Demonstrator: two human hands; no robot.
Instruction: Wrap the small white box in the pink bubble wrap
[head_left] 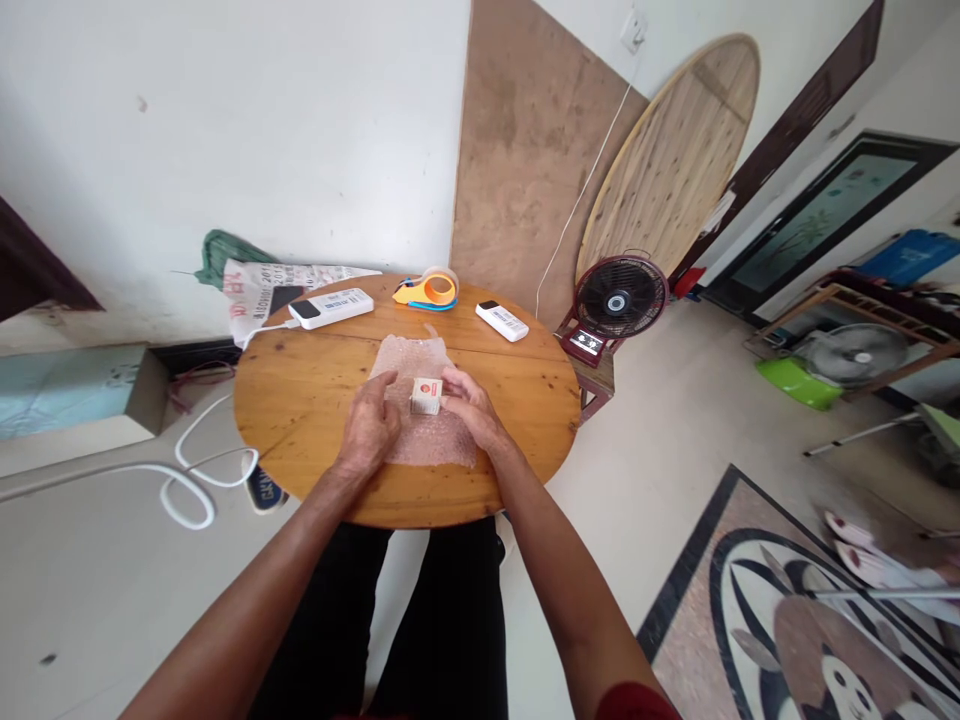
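Small box (426, 396) stands mid-sheet on bubble wrap (412, 360) on the counter (300, 400), left hand (371, 420) and right hand (469, 405) half-curled, fingertips pinching its sides; wrap lies flat, nothing folded over yet (tape dispenser (427, 292) untouched, far edge).

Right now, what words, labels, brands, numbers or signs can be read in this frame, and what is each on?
No text here is sharp enough to quote.
small box: red round mark with print, too small to read.
white device with cable: label print, unreadable.
white remote: label print, unreadable.
printed sack: red characters and some digits, blurred.
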